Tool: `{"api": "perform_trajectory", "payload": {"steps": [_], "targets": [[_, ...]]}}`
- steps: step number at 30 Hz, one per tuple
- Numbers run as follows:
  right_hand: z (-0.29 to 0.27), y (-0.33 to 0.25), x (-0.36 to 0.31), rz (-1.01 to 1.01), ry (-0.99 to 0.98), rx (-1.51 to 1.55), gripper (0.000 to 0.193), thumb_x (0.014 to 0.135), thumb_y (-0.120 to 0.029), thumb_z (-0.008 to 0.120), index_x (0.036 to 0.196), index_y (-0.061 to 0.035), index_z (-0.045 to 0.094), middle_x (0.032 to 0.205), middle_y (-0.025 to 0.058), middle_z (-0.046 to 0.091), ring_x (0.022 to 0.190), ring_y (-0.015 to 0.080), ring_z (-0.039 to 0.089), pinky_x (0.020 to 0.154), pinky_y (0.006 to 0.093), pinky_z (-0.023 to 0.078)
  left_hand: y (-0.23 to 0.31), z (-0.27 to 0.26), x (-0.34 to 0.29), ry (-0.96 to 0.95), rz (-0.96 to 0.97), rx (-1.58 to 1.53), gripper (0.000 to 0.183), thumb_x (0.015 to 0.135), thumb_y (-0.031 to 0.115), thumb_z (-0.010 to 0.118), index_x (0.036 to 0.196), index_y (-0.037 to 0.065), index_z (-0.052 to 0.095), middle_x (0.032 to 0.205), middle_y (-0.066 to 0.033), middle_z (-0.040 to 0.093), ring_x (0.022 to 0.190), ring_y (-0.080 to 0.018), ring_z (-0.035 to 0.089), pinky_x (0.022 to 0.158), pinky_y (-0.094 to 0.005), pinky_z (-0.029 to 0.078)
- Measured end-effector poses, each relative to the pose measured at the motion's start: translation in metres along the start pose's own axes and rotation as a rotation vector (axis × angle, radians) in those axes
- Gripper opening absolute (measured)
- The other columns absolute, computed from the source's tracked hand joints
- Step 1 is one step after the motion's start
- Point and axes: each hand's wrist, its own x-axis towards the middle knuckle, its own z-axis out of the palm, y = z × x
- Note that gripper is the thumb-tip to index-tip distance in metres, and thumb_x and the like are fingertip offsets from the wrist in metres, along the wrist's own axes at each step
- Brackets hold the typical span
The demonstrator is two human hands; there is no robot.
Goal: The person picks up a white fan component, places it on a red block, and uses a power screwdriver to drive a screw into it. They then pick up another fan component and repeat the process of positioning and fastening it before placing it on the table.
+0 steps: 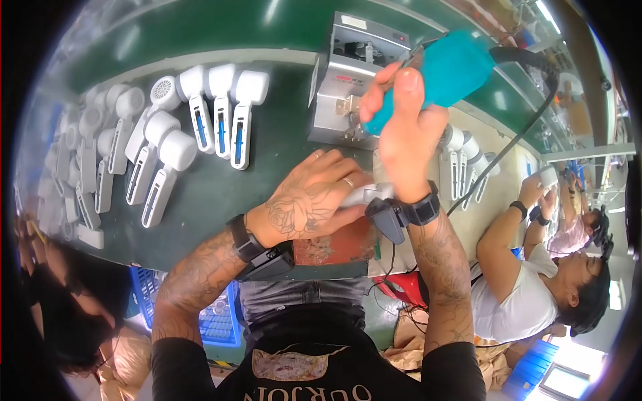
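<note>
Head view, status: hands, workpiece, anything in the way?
Right hand gripping teal tool. Left hand holding white part, partly hidden. Black cable looping off right; grey machine just beyond.

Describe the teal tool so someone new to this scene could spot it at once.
On the green work surface, find the grey metal machine near the top middle of the picture. At its right edge, in the person's right grip, is the teal tool, a dark cable trailing from its far end. Its solid teal body sets it apart from the white handheld units.
</note>
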Motion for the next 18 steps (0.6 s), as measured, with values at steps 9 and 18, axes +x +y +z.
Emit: {"api": "perform_trajectory", "payload": {"steps": [9, 18], "targets": [[-0.037, -0.024, -0.054, 0.039, 0.099, 0.076, 0.065, 0.090, -0.061, 0.061, 0.105, 0.0018, 0.051, 0.068, 0.0081, 0.052, 0.058, 0.0188, 0.053, 0.053, 0.0316, 0.044, 0.001, 0.004, 0.001, 0.062, 0.027, 0.001, 0.035, 0.080, 0.028, 0.073, 0.107, 0.007, 0.064, 0.100, -0.0076, 0.060, 0.096, -0.0265, 0.055, 0.084, -0.0387, 0.045], [-0.041, -0.012, -0.064, 0.054, 0.055, 0.080, 0.060, 0.092, -0.057, 0.060, 0.101, 0.0010, 0.048, 0.070, 0.0096, 0.053, 0.057, 0.0200, 0.053, 0.052, 0.0333, 0.044, 0.001, 0.006, 0.001, 0.049, 0.021, -0.006, 0.035, 0.080, 0.027, 0.073, 0.108, 0.007, 0.064, 0.100, -0.0075, 0.060, 0.095, -0.0267, 0.055, 0.084, -0.0385, 0.045]]}}
